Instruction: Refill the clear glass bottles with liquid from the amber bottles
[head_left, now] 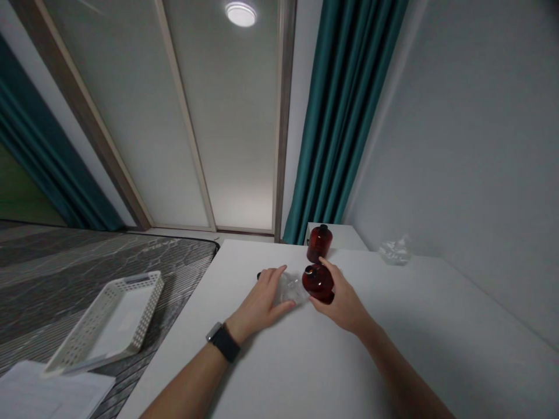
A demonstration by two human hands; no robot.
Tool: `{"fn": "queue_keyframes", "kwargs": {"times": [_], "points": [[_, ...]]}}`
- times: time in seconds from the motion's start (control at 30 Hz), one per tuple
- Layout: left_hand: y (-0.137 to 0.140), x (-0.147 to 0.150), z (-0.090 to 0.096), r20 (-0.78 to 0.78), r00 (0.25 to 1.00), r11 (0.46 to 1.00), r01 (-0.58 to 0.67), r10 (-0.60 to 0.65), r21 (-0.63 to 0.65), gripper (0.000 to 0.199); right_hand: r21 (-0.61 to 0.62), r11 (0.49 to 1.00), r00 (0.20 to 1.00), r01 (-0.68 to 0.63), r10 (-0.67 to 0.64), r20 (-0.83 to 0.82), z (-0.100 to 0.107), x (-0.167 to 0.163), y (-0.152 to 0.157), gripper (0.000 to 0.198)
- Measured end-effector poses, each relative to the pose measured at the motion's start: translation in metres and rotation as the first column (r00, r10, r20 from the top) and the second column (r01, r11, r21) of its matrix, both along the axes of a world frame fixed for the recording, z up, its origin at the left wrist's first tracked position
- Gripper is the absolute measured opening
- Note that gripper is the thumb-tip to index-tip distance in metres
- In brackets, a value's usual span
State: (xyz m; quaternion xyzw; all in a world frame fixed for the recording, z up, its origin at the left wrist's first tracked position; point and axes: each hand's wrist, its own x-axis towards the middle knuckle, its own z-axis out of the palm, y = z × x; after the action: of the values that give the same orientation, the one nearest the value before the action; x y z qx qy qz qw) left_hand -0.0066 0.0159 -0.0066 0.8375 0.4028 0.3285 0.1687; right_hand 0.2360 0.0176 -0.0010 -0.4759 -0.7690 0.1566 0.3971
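Note:
My right hand (343, 299) is wrapped round a reddish-brown, see-through bottle (318, 280), which is tilted with its open neck toward the left. My left hand (262, 299) rests over the table with thumb and fingers apart, and crumpled clear plastic (292, 287) lies right beside its fingertips. A small black thing (258, 275) peeks out behind that hand, mostly hidden. Just beyond the held bottle, a second reddish-brown bottle (319, 244) with a dark neck stands upright. A dark watch (223, 342) is on my left wrist.
The white table (297, 372) reaches to the grey wall on the right. More crumpled clear plastic (395, 250) lies at its far right edge. A white cabinet (347, 237) stands behind. On the left, a white basket (146, 314) and papers (52, 390) lie on a grey patterned surface.

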Motion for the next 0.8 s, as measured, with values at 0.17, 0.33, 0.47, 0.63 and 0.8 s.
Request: {"fn": "queue_keyframes", "kwargs": {"times": [0.17,0.33,0.47,0.63,0.8], "points": [[0.000,0.002,-0.001,0.000,1.000,1.000,0.003,-0.003,-0.018,0.071,0.067,0.997,0.993,0.049,-0.056,0.105,-0.004,-0.003,0.001,0.086],[0.001,0.002,-0.003,-0.016,1.000,1.000,-0.008,0.008,-0.005,0.071,0.039,0.997,0.990,0.066,-0.071,0.124,-0.005,-0.004,0.002,0.090],[0.003,0.002,-0.003,-0.027,0.999,1.000,-0.017,0.018,0.014,0.073,0.075,0.997,0.995,0.036,-0.043,0.095,-0.004,-0.004,0.002,0.085],[0.002,0.000,0.001,-0.067,0.998,1.000,-0.013,0.015,0.025,0.073,0.055,0.998,0.995,-0.021,0.016,0.096,0.001,0.000,0.001,0.083],[0.001,-0.003,0.000,-0.066,0.998,1.000,0.000,0.000,0.002,0.069,0.039,0.999,0.990,-0.003,-0.003,0.143,0.001,0.007,0.005,0.086]]}}
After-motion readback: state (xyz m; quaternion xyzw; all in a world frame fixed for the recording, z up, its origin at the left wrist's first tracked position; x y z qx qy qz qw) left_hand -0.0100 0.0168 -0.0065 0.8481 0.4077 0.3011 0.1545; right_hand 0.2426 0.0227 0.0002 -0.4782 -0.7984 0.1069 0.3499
